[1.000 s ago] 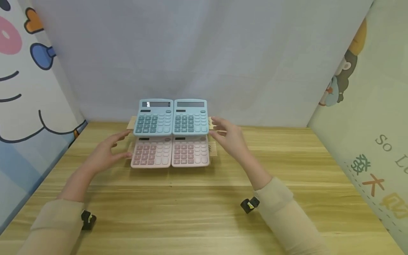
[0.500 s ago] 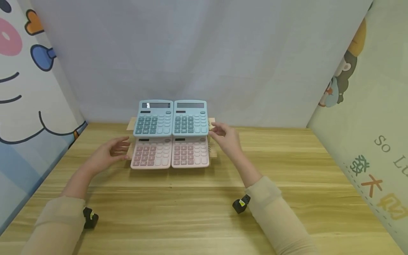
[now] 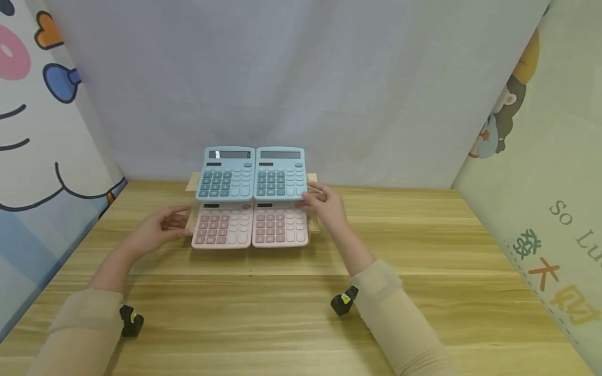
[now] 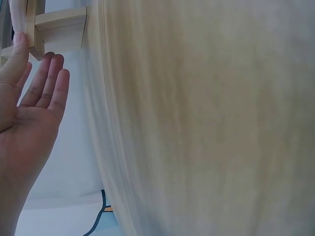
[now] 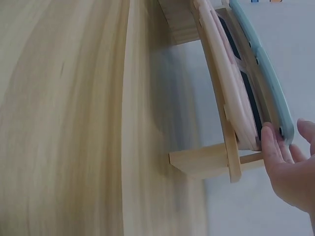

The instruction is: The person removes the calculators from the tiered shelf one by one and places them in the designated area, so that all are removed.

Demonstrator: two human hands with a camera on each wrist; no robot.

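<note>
Two light-blue calculators, the left one [image 3: 226,175] and the right one [image 3: 280,175], lie side by side on the upper tier of a wooden stand [image 3: 193,181]. Below them sit two pink calculators, left [image 3: 222,227] and right [image 3: 280,227]. My right hand [image 3: 329,209] holds the lower right corner of the right blue calculator; in the right wrist view its fingers [image 5: 268,142] reach both under and over the edge. My left hand [image 3: 152,230] is beside the left pink calculator, fingers extended, fingertips right at the stand's wooden end [image 4: 37,46].
The stand is on a wood-grain table [image 3: 263,313] near a pale grey cloth backdrop [image 3: 301,89]. Cartoon-printed panels [image 3: 42,141] rise at the left and right. A small black wrist camera [image 3: 344,301] hangs from each sleeve.
My right hand has shifted left, from beside the right blue calculator onto its lower corner. My left hand's fingers have come closer together and lower. The calculators appear still.
</note>
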